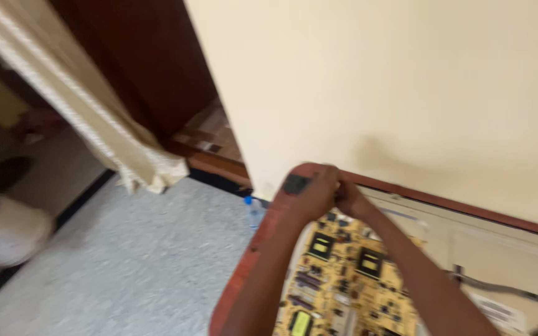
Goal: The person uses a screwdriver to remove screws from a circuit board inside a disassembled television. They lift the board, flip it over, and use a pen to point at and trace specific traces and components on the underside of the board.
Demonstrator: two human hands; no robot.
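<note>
Both my hands meet at the top corner of an opened flat panel with a reddish-brown frame (244,274) that leans against a cream wall. My left hand (314,191) is curled around the corner, next to a small dark square part (296,183). My right hand (348,198) is closed right beside it, fingers pinched together; what it pinches is too blurred to tell. Below my forearms lies a yellow circuit board (344,280) with black components, mounted on the pale metal back (481,249) of the panel.
A cream wall (393,87) rises behind the panel. A pale curtain (94,118) hangs at the left by a dark wooden door (151,68). A small bottle with a blue cap (254,211) stands on the grey speckled floor (132,261). A white rounded object (7,227) sits far left.
</note>
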